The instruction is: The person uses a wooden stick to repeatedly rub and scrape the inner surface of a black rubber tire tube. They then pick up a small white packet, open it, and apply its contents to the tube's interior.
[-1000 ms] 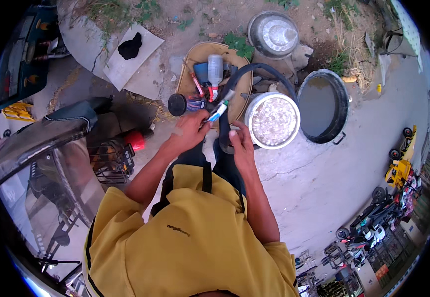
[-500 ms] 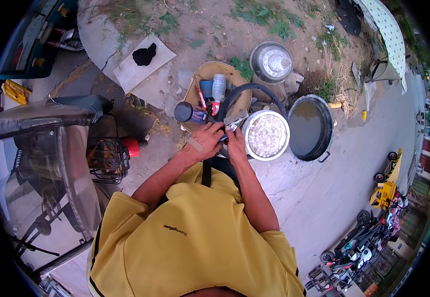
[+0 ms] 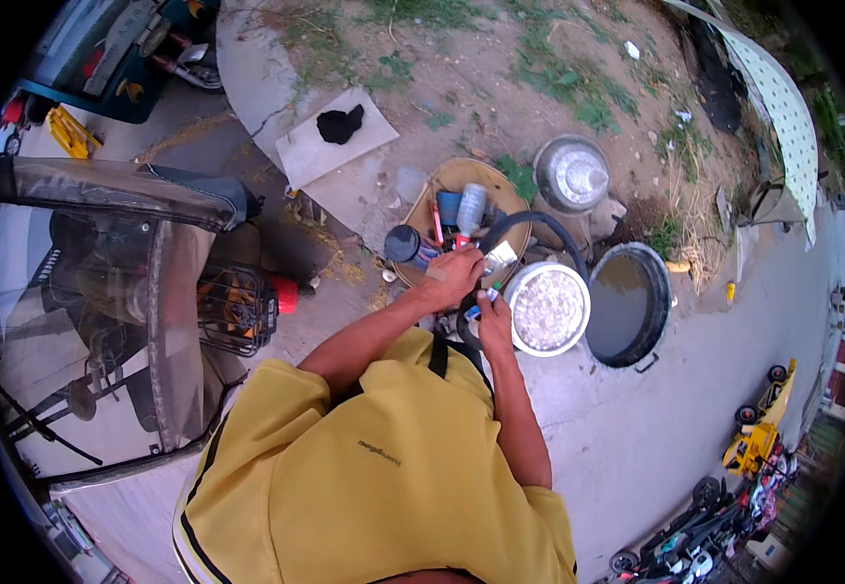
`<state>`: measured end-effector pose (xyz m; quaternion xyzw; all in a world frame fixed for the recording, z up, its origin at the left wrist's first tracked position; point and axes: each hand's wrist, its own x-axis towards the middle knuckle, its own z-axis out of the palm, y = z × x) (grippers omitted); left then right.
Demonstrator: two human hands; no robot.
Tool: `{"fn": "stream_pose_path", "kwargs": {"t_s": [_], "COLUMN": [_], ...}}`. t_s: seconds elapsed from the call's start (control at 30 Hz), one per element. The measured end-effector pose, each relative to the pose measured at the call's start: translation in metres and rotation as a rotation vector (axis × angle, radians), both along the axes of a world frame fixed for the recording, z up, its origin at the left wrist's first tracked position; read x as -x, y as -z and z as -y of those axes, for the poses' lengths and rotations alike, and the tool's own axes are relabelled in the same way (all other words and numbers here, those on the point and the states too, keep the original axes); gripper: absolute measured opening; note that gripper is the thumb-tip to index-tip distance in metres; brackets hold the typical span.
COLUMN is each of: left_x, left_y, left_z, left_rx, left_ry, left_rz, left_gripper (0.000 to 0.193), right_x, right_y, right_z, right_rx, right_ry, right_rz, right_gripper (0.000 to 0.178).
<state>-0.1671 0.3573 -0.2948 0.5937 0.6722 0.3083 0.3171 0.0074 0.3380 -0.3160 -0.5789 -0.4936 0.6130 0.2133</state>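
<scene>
A black rubber tube (image 3: 567, 239) forms a loop in front of me, between a tan basin (image 3: 421, 201) and a silver round pan (image 3: 546, 309). My left hand (image 3: 456, 274) is closed on the tube's near left side, its fingertips partly hidden. Just beyond those fingers, a flat pale piece (image 3: 500, 257) lies against the tube. Closer to me, my right hand (image 3: 495, 319) pinches a small blue-and-white tube (image 3: 488, 294). The basin holds a clear bottle (image 3: 472, 208) with a red cap, a blue cup (image 3: 449, 206) and a dark-lidded jar (image 3: 403, 243) at its near rim.
Right of the pan stands a dark tub (image 3: 627, 304) of murky water. A domed metal lid (image 3: 571, 173) sits beyond the loop. At left are a pale board (image 3: 330, 156) with a black cloth (image 3: 341, 124) and a vehicle with a clear plastic cover (image 3: 174, 331).
My hands have drawn apart, the right one pulling back toward me with the small blue-and-white tube. The flat pale piece now shows more fully. The whole view has shifted.
</scene>
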Motion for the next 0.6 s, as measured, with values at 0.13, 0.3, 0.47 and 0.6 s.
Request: {"fn": "stream_pose_path", "kwargs": {"t_s": [0.13, 0.3, 0.47, 0.6], "left_x": [0.022, 0.072, 0.126, 0.13], "left_y": [-0.004, -0.142, -0.318, -0.334], "left_z": [-0.013, -0.04, 0.017, 0.025], "left_rx": [0.063, 0.085, -0.601, -0.766], "left_ry": [-0.176, -0.096, -0.068, -0.044], "left_rz": [-0.081, 0.229, 0.585, 0.556], "left_gripper": [0.026, 0.029, 0.024, 0.026], "right_x": [0.001, -0.012, 0.007, 0.01], "right_y": [-0.005, 0.01, 0.023, 0.029], "right_z": [0.007, 0.016, 0.011, -0.003], "right_rx": [0.051, -0.101, -0.007, -0.12], "right_ry": [0.123, 0.057, 0.103, 0.078], "right_rz": [-0.047, 0.175, -0.03, -0.051], "right_gripper": [0.037, 0.051, 0.034, 0.037]}}
